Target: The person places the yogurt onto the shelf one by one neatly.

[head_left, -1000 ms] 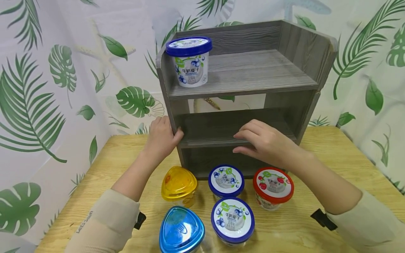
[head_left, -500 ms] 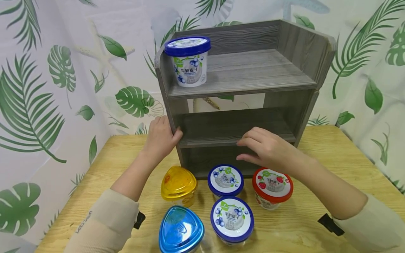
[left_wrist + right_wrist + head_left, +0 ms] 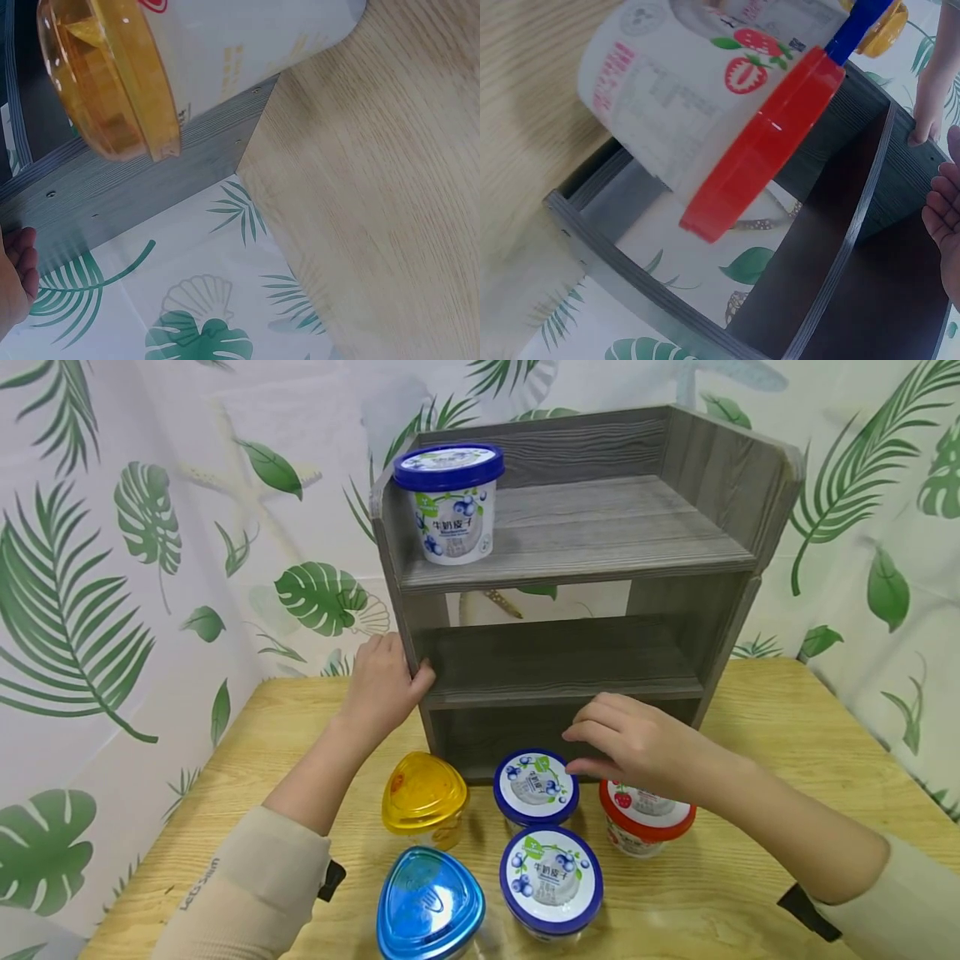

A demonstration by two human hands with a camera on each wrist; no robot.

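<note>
Here's the right hand (image 3: 633, 743) hovering, fingers loosely bent, thumb held apart, gripping nothing; the back blueberry tub (image 3: 531, 787) is sitting just below its thumb tip, and the red-lidded tub (image 3: 641, 833) is standing beneath, partly hidden. The left hand (image 3: 381, 683) is gripping the gray shelf (image 3: 607, 531) by its left side, thumb in front. Farther out, the yellow-lidded tub (image 3: 423, 795), the shiny blue-lidded tub (image 3: 430, 906) and the front blueberry tub (image 3: 551, 881) are standing on the wooden table (image 3: 787, 727), while the upper blueberry tub (image 3: 453, 518) is occupying the top tier's left end.
</note>
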